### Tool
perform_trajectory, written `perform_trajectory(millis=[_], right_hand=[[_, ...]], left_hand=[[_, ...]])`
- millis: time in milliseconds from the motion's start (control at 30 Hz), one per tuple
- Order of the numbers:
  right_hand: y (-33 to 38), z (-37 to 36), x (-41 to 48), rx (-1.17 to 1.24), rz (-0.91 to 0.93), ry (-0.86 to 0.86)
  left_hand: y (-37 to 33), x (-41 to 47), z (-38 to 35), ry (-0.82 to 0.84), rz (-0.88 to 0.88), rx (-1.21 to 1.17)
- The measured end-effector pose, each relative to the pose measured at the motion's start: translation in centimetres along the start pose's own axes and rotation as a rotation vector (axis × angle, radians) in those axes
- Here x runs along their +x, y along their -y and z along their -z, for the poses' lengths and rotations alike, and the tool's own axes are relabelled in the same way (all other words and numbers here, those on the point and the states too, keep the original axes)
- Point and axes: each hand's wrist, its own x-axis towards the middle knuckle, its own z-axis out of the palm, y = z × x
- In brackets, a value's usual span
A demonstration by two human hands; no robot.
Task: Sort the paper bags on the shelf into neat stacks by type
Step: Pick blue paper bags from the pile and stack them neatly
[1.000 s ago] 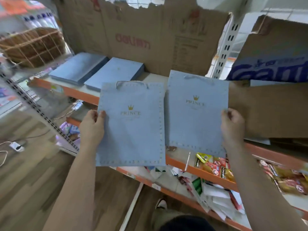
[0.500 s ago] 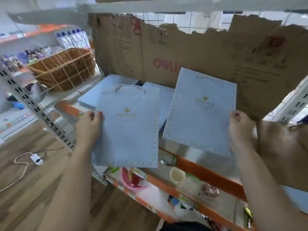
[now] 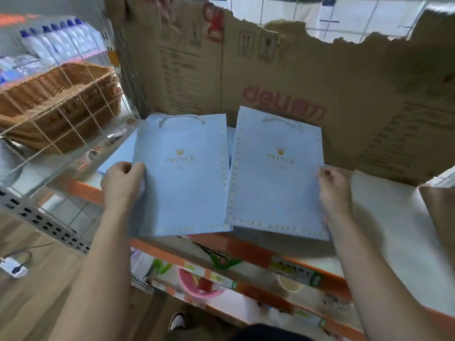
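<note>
Over shelf [image 3: 384,207], left fingers [image 3: 136,168] pinch left bag [image 3: 183,190], right fingers [image 3: 328,174] right bag [image 3: 275,190]

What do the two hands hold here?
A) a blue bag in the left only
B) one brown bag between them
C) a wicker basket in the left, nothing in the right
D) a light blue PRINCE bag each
D: the left hand grips the left blue bag by its edge, the right hand the right blue bag.
</note>
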Motion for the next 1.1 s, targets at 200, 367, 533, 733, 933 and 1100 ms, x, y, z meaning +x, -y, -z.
perform_trajectory(millis=[200,367,533,733,933,1100], right_hand=[[1.4,-5.4,-3.8,0.018,-0.029,-0.096],[1.2,-8.3,-6.2,-0.016,-0.030,-0.238],[0.8,-10.1,-8.5,-0.078,-0.050,-0.314],[1.9,-11.7,-10.0,-0.104,0.007,-0.356],[2.0,-11.9,-10.6,-0.109,-0.015,-0.396],[1.7,-11.9,-10.8,-0.115,-0.014,-0.400]], left_hand=[[0.0,8.8,1.2,0.255,-0.026,0.049],[1.3,15.2,1.4,0.356,-0.088,0.099],[2.9,18.0,0.4,0.426,-0.165,0.121],[3.7,19.6,-1.0,0.310,-0.355,0.236],[5.2,21.0,-2.0,0.243,-0.448,0.378],[5.7,20.0,-0.2,0.331,-0.572,0.393]])
